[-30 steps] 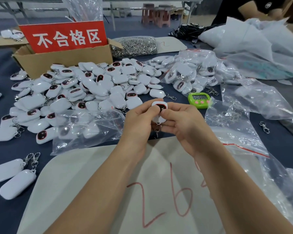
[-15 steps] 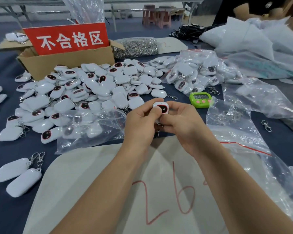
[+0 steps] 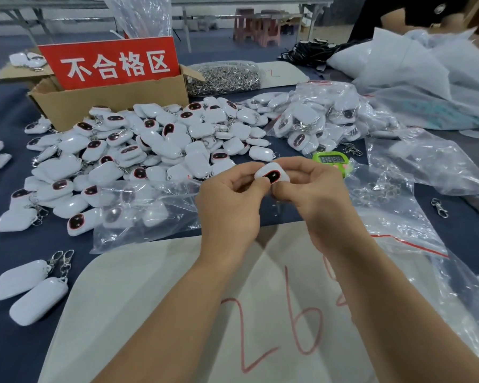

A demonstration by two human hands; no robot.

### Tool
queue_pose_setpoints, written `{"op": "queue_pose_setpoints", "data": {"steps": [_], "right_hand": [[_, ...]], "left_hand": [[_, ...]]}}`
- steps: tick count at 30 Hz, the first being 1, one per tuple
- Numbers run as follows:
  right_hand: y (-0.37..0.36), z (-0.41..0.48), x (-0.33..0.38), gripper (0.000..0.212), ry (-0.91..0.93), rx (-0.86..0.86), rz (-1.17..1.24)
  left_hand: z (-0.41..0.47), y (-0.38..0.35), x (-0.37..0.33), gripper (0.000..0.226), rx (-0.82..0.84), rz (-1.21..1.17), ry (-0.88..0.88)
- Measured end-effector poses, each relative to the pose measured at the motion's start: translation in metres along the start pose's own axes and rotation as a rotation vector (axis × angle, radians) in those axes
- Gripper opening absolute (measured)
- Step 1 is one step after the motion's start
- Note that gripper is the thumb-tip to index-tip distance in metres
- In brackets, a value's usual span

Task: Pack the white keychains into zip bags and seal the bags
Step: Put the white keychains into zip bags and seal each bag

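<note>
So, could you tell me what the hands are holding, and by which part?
A white keychain, pinched by its white body between the left hand and right hand.

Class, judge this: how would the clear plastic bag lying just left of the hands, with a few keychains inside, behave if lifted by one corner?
The clear plastic bag is probably floppy: its film lies crumpled and creased. It would likely sag, with the keychains inside sliding to the low end. The glossy film may be slippery to pinch.
</note>
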State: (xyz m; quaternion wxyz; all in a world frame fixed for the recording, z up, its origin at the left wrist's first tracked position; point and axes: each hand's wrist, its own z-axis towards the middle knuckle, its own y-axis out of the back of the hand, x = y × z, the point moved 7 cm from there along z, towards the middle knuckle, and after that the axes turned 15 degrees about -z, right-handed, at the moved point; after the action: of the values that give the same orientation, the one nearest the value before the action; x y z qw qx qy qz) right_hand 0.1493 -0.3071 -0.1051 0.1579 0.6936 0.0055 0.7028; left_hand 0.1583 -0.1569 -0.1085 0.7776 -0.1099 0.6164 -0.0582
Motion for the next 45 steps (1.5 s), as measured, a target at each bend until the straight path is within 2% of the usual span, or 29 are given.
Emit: {"op": "queue_pose_setpoints", "data": {"steps": [3, 6, 9, 11, 15, 18, 21, 24, 27, 30, 32, 35, 37, 39, 40, 42, 45], "right_hand": [[0.012, 0.004, 0.003, 0.04, 0.037, -0.053, 0.075], [0.011, 0.005, 0.008, 0.04, 0.127, -0.025, 0.017], [0.008, 0.004, 0.008, 0.041, 0.138, -0.012, -0.027], [0.008, 0.006, 0.005, 0.038, 0.107, 0.01, 0.012], [0.006, 0.01, -0.006, 0.023, 0.002, 0.031, 0.115], [0.0, 0.009, -0.007, 0.018, -0.033, 0.067, 0.079], [0.004, 0.011, -0.009, 0.032, -0.092, 0.014, 0.093], [0.005, 0.012, -0.007, 0.045, -0.086, 0.023, 0.118], [0.003, 0.01, -0.004, 0.036, -0.028, 0.083, 0.138], [0.003, 0.009, -0.001, 0.034, 0.027, 0.136, 0.128], [0.003, 0.009, 0.0, 0.039, 0.042, 0.141, 0.118], [0.003, 0.009, 0.001, 0.031, 0.043, 0.129, 0.113], [0.002, 0.009, 0.0, 0.032, 0.03, 0.115, 0.11], [-0.002, 0.009, -0.004, 0.036, -0.019, 0.106, 0.129], [-0.003, 0.009, -0.006, 0.039, -0.054, 0.093, 0.145], [-0.001, 0.011, -0.011, 0.037, -0.117, 0.055, 0.151], [-0.001, 0.012, -0.013, 0.025, -0.123, 0.07, 0.106]], "left_hand": [[-0.006, 0.002, -0.006, 0.004, -0.015, 0.256, -0.098], [-0.008, -0.006, -0.001, 0.006, 0.1, 0.523, -0.094], [-0.008, -0.006, 0.001, 0.009, 0.116, 0.613, -0.061], [-0.009, -0.006, 0.001, 0.02, 0.1, 0.547, -0.07], [-0.014, -0.007, -0.007, 0.058, 0.049, 0.502, -0.142], [-0.016, -0.007, -0.01, 0.045, 0.051, 0.438, -0.17], [-0.016, -0.008, -0.011, 0.013, 0.078, 0.426, -0.182], [-0.013, -0.007, -0.012, 0.034, 0.076, 0.381, -0.195], [-0.012, -0.01, -0.007, 0.031, 0.126, 0.264, -0.11], [-0.01, -0.01, -0.003, 0.038, 0.132, 0.196, -0.069], [-0.009, -0.009, -0.001, 0.042, 0.132, 0.169, -0.055], [-0.01, -0.008, -0.001, 0.044, 0.105, 0.132, -0.041], [-0.009, -0.008, -0.002, 0.04, 0.098, 0.144, -0.063], [-0.008, -0.009, -0.006, 0.022, 0.107, 0.139, -0.085], [-0.008, -0.009, -0.007, 0.023, 0.111, 0.173, -0.099], [-0.011, -0.014, -0.01, 0.039, 0.167, 0.264, -0.142], [-0.015, -0.019, -0.012, 0.028, 0.247, 0.226, -0.126]]}}
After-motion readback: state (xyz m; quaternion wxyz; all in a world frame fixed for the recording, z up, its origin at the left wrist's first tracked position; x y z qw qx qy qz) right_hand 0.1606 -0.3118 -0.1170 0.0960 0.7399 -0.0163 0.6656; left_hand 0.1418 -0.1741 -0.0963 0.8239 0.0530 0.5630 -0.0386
